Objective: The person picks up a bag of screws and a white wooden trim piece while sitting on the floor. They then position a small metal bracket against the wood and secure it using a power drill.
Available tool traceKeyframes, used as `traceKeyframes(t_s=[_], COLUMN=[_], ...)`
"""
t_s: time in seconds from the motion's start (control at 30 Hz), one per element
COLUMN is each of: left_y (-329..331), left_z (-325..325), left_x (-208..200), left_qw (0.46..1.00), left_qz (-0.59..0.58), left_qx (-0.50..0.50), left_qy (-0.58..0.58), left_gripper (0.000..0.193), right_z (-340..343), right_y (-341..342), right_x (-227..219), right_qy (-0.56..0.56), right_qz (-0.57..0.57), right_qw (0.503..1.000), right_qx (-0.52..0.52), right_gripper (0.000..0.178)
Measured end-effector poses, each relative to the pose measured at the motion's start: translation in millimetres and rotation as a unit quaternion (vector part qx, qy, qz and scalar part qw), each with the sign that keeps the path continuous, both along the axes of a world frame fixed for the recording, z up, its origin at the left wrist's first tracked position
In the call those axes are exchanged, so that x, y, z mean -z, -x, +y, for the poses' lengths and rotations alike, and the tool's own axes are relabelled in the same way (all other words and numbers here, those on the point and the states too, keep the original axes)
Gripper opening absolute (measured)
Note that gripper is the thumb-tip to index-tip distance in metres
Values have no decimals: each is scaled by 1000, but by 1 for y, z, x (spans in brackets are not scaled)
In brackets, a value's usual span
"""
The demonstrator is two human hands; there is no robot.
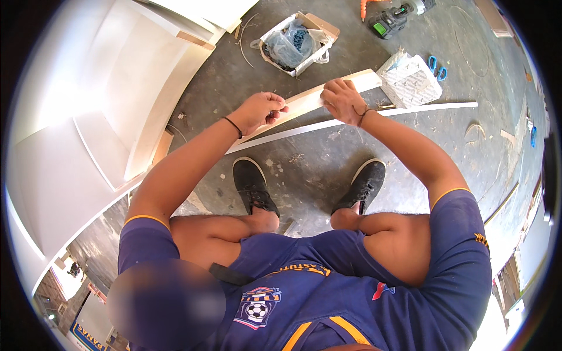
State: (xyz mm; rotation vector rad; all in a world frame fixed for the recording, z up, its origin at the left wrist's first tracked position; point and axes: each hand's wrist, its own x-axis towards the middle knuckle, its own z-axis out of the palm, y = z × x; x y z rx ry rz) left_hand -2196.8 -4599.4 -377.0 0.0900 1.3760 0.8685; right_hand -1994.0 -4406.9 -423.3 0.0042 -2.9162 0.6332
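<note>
A pale wooden board lies slantwise across the floor in front of my shoes. My right hand is closed over the board towards its right part, fingers bent on its top. At the left part of the same board, my left hand is closed with thumb and fingers pinched together. Something small and dark shows among those fingers, too small to name. A thin white strip runs along the near side of the board, passing below both hands.
Beyond the board stands an open carton with plastic bags of dark screws. A white patterned package and blue-handled scissors lie right of it. A cordless drill rests farther back. Large white panels fill the left side.
</note>
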Motion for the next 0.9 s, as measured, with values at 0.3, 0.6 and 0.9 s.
traceKeyframes(t_s=[0.3, 0.6, 0.9], left_y=[-20, -43, -95], left_z=[-1, 16, 54], left_x=[-1, 4, 29], left_qw=[996, 999, 985], left_qz=[56, 14, -89], left_qx=[72, 47, -125], left_qy=[24, 8, -80], left_gripper=[13, 11, 15], right_z=[1, 12, 26], right_y=[-26, -16, -44], right_x=[1, -9, -15], right_qy=[-67, -42, 18], right_qz=[-54, -109, -96], right_qw=[995, 990, 995], right_qx=[-46, -73, 32], right_gripper=[37, 44, 40])
